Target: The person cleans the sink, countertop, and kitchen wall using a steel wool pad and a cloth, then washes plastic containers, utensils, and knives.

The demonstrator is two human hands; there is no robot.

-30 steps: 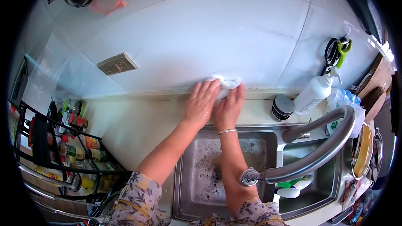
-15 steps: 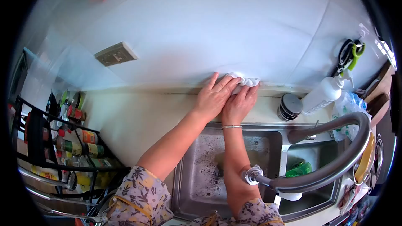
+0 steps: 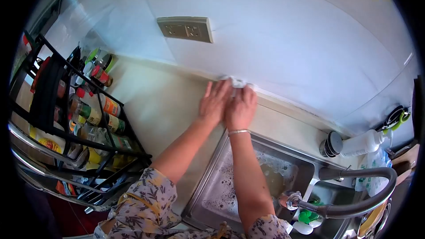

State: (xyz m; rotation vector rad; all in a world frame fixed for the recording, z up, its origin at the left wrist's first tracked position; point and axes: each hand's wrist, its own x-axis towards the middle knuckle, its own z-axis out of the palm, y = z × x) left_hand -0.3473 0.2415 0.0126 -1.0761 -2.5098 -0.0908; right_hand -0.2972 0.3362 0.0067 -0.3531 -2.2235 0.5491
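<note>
A white cloth is pressed against the foot of the tiled wall, at the back ledge of the counter. My left hand lies on the cloth's left part with its fingers stretched out and the thumb side hidden. Right beside it, my right hand, with a bracelet at the wrist, has its fingers bent round the cloth's lower right part. Below my right forearm is the steel sink, with suds and murky water in its left basin.
A curved faucet arches over the right basin. Beyond the sink stand a dark-lidded jar and a white pump bottle. A black rack of bottles stands at the left. A socket is on the wall.
The view has turned and shifted left, with the socket nearer and the sink tilted. Both hands have moved left along the wall's foot with the cloth since half a second ago.
</note>
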